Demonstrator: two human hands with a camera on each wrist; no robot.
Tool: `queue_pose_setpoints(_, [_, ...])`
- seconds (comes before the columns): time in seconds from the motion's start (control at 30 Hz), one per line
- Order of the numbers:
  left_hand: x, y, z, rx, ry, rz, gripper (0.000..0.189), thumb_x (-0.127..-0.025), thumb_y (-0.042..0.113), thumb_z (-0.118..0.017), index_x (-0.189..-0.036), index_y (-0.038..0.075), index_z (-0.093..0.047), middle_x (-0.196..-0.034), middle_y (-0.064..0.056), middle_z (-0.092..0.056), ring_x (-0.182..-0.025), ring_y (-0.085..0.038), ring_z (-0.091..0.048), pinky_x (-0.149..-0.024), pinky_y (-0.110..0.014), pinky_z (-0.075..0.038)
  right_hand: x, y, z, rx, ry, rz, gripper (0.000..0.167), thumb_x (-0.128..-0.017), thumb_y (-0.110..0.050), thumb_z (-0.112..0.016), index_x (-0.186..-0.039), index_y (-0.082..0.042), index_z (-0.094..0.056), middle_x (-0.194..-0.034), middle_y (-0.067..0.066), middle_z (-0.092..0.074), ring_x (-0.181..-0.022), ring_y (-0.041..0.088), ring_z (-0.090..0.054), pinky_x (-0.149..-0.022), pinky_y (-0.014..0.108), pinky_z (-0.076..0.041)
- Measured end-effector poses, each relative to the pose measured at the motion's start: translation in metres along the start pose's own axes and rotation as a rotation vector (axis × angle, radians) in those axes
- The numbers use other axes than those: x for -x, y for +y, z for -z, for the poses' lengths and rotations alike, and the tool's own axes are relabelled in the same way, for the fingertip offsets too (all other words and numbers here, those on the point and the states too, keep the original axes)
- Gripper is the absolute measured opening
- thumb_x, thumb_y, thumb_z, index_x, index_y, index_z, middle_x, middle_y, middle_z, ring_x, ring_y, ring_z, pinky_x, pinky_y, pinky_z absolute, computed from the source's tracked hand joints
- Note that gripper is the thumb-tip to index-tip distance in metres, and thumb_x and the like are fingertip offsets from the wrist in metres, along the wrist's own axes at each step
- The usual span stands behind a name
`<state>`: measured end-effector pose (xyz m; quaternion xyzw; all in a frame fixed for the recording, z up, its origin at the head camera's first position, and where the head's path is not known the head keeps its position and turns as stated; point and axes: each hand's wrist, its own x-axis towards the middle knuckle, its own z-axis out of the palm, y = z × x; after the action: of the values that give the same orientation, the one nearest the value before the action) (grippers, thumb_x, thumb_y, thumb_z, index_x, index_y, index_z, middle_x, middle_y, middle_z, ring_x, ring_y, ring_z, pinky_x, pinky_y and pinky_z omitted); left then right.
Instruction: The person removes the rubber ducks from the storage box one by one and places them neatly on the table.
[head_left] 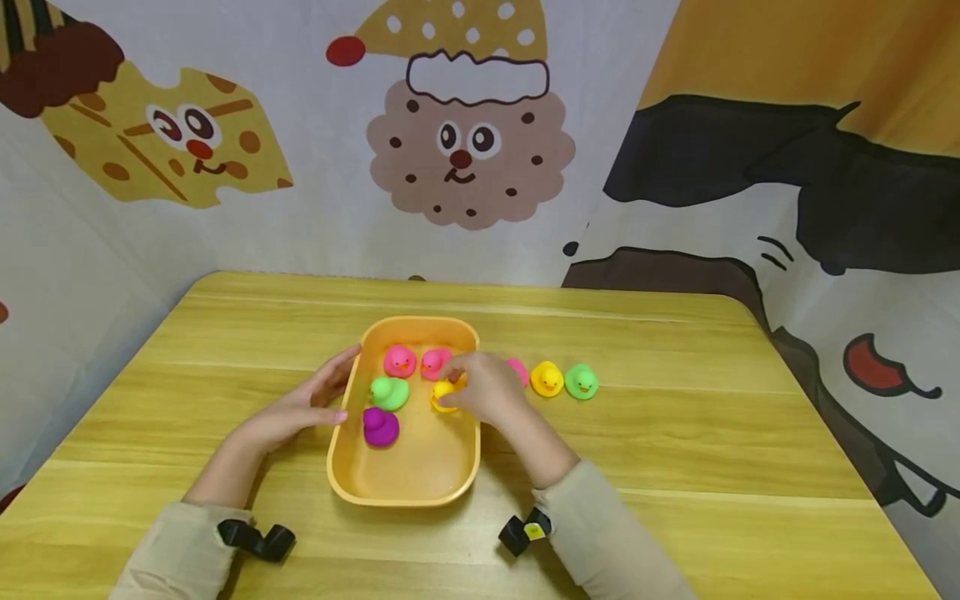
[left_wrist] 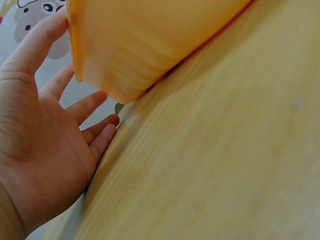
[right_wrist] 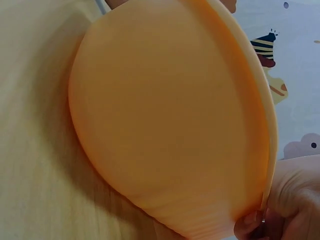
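An orange plastic tub (head_left: 408,492) stands on the table. My right hand (head_left: 489,388) reaches over its right rim and pinches a yellow rubber duck (head_left: 441,397) inside it. In the right wrist view the tub's outer wall (right_wrist: 165,110) hides that duck. My left hand (head_left: 300,410) is at the tub's left side, thumb at the rim, the other fingers loosely spread along the outer wall in the left wrist view. Also in the tub are two pink ducks (head_left: 400,362), a green duck (head_left: 390,392) and a purple duck (head_left: 381,427).
To the right of the tub, a yellow duck (head_left: 547,379) and a green duck (head_left: 582,382) sit in a row on the wooden table (head_left: 712,433). A pink duck (head_left: 519,372) beside them is partly hidden by my right hand. Behind the table hangs a cartoon-printed cloth (head_left: 300,242).
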<state>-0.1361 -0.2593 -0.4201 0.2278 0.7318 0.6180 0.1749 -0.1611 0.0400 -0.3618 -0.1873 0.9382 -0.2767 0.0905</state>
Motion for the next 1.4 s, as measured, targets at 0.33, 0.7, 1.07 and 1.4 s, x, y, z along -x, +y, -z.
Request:
queue_pose_setpoints(0.33, [0.000,0.000,0.001,-0.012,-0.002,0.001,0.084,-0.090,0.011,-0.063,-0.155,0.020,-0.011,-0.154,-0.023,-0.015,-0.137,-0.044,-0.017,-0.102,-0.057,-0.023,0.001,0.002,0.000,-0.023,0.022,0.025,0.025,-0.076,-0.027,-0.082,-0.099,-0.019,-0.074,-0.092,-0.005,-0.066,-0.086,0.016,-0.059,-0.071,0.032,-0.046])
queue_pose_setpoints(0.7, [-0.001,0.002,0.001,-0.005,0.000,0.014,0.084,-0.090,0.011,-0.063,-0.155,0.021,-0.011,-0.155,-0.022,-0.015,-0.137,-0.043,-0.017,-0.103,-0.056,-0.023,0.008,0.006,0.009,-0.061,0.057,0.072,0.024,-0.078,-0.025,-0.081,-0.100,-0.017,-0.074,-0.094,-0.006,-0.067,-0.091,0.016,-0.060,-0.078,0.034,-0.046])
queue_pose_setpoints(1.07, [0.000,0.004,0.001,-0.006,-0.006,0.017,0.083,-0.090,0.011,-0.063,-0.155,0.021,-0.011,-0.155,-0.023,-0.015,-0.138,-0.043,-0.017,-0.102,-0.043,-0.028,0.023,0.004,0.025,-0.132,0.138,0.127,0.024,-0.078,-0.023,-0.081,-0.101,-0.019,-0.074,-0.096,-0.007,-0.068,-0.073,0.013,-0.056,-0.065,0.031,-0.045])
queue_pose_setpoints(1.4, [0.000,0.003,0.002,-0.013,-0.004,0.018,0.083,-0.090,0.010,-0.062,-0.155,0.022,-0.011,-0.155,-0.023,-0.015,-0.137,-0.043,-0.017,-0.103,-0.047,-0.027,0.038,0.006,0.043,-0.234,0.188,0.184,0.025,-0.077,-0.018,-0.080,-0.102,-0.018,-0.074,-0.096,-0.008,-0.065,-0.049,0.013,-0.044,-0.043,0.025,-0.036])
